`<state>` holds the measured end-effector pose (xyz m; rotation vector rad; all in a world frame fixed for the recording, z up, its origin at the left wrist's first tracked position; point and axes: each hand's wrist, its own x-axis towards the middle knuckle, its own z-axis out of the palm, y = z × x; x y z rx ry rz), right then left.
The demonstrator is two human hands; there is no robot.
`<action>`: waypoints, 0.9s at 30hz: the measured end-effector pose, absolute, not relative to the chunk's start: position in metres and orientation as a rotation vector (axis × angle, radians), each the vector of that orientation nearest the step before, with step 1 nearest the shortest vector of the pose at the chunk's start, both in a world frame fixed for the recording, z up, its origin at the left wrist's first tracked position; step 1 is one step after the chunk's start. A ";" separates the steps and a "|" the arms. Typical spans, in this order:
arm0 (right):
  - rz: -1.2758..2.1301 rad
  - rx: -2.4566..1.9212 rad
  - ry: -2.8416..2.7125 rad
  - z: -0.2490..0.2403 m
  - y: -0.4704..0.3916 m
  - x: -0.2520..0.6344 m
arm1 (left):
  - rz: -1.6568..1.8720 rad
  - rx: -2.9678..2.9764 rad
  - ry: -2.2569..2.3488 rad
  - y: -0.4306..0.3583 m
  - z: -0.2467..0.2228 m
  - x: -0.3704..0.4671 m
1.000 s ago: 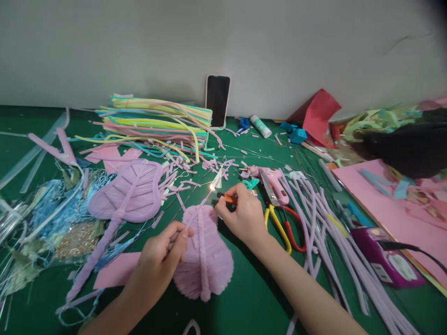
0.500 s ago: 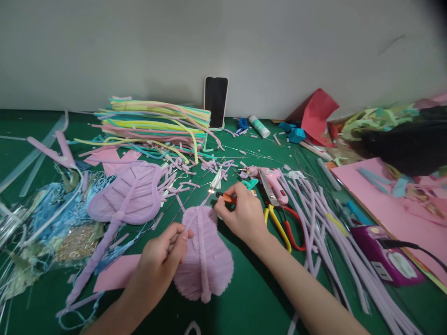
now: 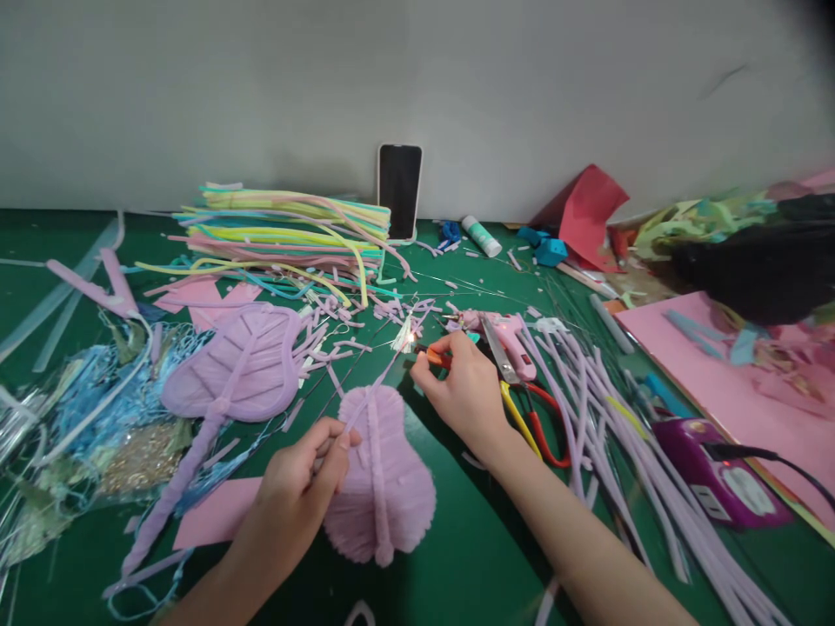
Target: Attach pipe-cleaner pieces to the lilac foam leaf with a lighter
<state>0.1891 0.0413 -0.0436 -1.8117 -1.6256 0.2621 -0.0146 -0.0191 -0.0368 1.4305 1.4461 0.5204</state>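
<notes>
Between its thumb and fingers, my left hand (image 3: 326,461) pinches a thin lilac pipe cleaner (image 3: 373,389) that slants up and away to the right. My right hand (image 3: 460,382) is closed round an orange lighter (image 3: 439,357), whose dark end glows near the pipe cleaner's far tip. Below the pipe cleaner a fuzzy lilac fan-shaped piece (image 3: 408,487) lies flat, with a thick rib down its middle. A finished-looking lilac leaf-shaped fan (image 3: 244,365) with a wrapped handle rests to the left.
Colourful pipe cleaners (image 3: 280,235) are stacked before an upright phone (image 3: 400,187). Red-and-yellow-handled scissors (image 3: 499,352), a pink glue gun (image 3: 518,348) and loose lilac stems (image 3: 606,443) lie right, beside a purple box (image 3: 721,474). Blue tassels (image 3: 117,396) lie left.
My right hand and the lighter have moved slightly right and away from me. The glow has shifted with them. My left hand keeps its pinch in nearly the same place.
</notes>
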 end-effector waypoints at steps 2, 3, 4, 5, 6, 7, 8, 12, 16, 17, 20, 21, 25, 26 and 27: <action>0.259 -1.814 -1.629 -0.043 0.042 0.190 | 0.522 1.426 1.447 -0.019 -0.038 -0.015; 0.257 -1.814 -1.632 -0.043 0.042 0.190 | 0.521 1.424 1.448 -0.019 -0.038 -0.015; 0.255 -1.811 -1.634 -0.043 0.042 0.189 | 0.522 1.421 1.449 -0.019 -0.037 -0.014; 0.251 -1.810 -1.633 -0.043 0.042 0.189 | 0.521 1.417 1.452 -0.019 -0.037 -0.014; 0.248 -1.809 -1.630 -0.043 0.042 0.189 | 0.521 1.412 1.456 -0.018 -0.036 -0.014; 0.245 -1.808 -1.628 -0.044 0.042 0.189 | 0.521 1.409 1.458 -0.018 -0.034 -0.013; 0.244 -1.808 -1.628 -0.044 0.042 0.189 | 0.521 1.409 1.460 -0.018 -0.033 -0.013; 0.213 -1.813 -1.632 -0.045 0.043 0.190 | 0.511 1.413 1.473 -0.019 -0.030 -0.013; 0.146 -1.856 -1.623 -0.045 0.046 0.192 | 0.484 1.395 1.471 -0.019 -0.033 -0.014; 0.142 -1.857 -1.623 -0.045 0.046 0.193 | 0.481 1.392 1.470 -0.019 -0.033 -0.015; 0.131 -1.847 -1.614 -0.044 0.047 0.194 | 0.482 1.388 1.468 -0.020 -0.035 -0.015; 0.125 -1.844 -1.612 -0.044 0.047 0.194 | 0.479 1.389 1.465 -0.020 -0.035 -0.016; 0.119 -1.840 -1.613 -0.045 0.048 0.195 | 0.465 1.389 1.466 -0.019 -0.037 -0.015; 0.118 -1.838 -1.612 -0.045 0.048 0.195 | 0.464 1.392 1.467 -0.019 -0.037 -0.015; 0.113 -1.836 -1.610 -0.046 0.049 0.195 | 0.465 1.396 1.467 -0.019 -0.037 -0.015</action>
